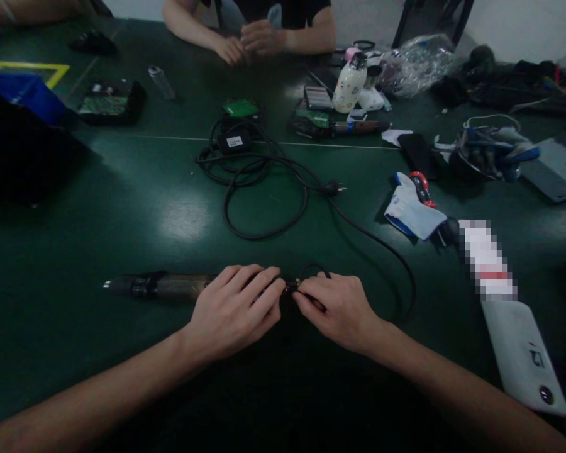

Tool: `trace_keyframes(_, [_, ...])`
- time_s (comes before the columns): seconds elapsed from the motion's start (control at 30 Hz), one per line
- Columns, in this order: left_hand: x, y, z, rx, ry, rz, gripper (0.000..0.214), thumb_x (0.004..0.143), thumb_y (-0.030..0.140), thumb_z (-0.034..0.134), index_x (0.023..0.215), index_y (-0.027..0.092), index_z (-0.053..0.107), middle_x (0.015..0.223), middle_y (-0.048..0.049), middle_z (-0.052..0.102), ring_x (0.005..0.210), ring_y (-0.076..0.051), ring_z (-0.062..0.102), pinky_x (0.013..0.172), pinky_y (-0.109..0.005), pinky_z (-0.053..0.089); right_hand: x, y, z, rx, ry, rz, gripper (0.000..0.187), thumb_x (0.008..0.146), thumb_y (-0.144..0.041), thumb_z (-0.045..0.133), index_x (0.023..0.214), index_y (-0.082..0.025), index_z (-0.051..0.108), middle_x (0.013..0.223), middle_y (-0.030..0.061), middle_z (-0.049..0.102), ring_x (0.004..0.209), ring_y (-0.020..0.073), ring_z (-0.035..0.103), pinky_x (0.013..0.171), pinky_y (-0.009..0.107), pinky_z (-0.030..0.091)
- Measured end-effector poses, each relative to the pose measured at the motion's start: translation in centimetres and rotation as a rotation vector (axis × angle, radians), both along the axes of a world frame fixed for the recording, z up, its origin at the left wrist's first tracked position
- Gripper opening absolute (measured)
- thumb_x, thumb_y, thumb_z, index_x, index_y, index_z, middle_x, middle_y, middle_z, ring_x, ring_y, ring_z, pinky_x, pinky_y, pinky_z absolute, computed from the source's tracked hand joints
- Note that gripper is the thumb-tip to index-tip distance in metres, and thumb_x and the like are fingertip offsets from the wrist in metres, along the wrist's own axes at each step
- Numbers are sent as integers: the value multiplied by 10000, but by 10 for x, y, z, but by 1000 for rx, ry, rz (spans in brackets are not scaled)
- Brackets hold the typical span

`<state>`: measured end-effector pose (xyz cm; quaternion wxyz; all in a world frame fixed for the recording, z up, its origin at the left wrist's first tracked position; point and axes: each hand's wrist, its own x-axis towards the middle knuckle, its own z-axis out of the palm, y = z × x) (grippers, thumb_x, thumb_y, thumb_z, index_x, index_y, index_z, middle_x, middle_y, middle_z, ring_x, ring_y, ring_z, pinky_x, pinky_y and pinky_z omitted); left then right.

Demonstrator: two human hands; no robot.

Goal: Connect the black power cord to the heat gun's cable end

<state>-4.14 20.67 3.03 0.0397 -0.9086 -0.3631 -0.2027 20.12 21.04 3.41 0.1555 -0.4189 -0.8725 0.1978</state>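
A long dark tool like a soldering iron (pixel 165 285) lies flat on the green table (pixel 122 207), its metal tip pointing left. My left hand (pixel 236 308) is closed over the tool's handle end. My right hand (pixel 339 308) pinches the spot where the black cord (pixel 387 248) leaves the handle; a small loop of cord rises just above its fingers. The two hands nearly touch. The cord runs right and back to a coil with a plug (pixel 334 187) in the table's middle.
A white phone (pixel 523 352) lies at the right, a white-blue glove (pixel 412 211) and red-handled tool (pixel 422 187) behind it. A power adapter (pixel 233 141), circuit boards, a white bottle (pixel 351 82) and clutter fill the far side. Another person's clasped hands (pixel 249 41) rest opposite.
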Motion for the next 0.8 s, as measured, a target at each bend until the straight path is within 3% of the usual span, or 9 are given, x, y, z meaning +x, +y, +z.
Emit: trace_keyframes(0.8, [0, -1, 0, -5, 9, 7, 261, 952, 247, 669, 1205, 184, 687, 1294, -42, 731, 1101, -255, 687, 895, -427, 532, 0, 0, 0, -13, -9, 1, 320, 1095, -326, 503, 825, -206, 628, 785, -11, 682, 662, 134, 520, 666, 302, 316])
